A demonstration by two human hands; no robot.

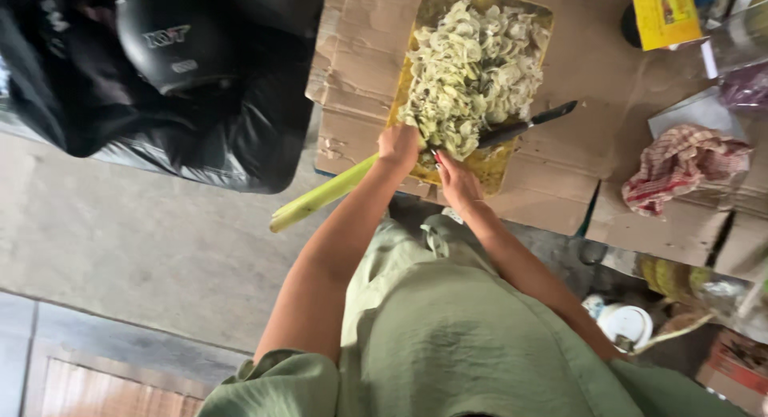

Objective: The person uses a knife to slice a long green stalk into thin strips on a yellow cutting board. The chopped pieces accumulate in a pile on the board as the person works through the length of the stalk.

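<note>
Nearest the camera is the person's green garment, with both bare arms reaching forward to a yellowish cutting board (490, 167) that lies on flattened cardboard (360, 73).

The left hand (398, 145) is at the board's near edge, fingers wrapped around a long pale green stalk (324, 195); the stalk's free end juts off the cardboard's near edge over the concrete floor. The right hand (458, 179) rests just beside it at the same edge; whether its fingers are curled or spread cannot be told. The knife (524, 126), black-handled, lies across the board's right side, its blade partly under the heap, the handle pointing away and not gripped.

Beyond the hands, a large heap of pale sliced pieces (472, 65) covers most of the board, up to its far edge.

The heap looks crowded enough that slices could spill over the board's sides, and the blade, half hidden beneath them, sits close to the right fingers.

A checked red cloth (684, 165) lies toward the cardboard's right edge; a black helmet (172, 37) sits far left.
</note>
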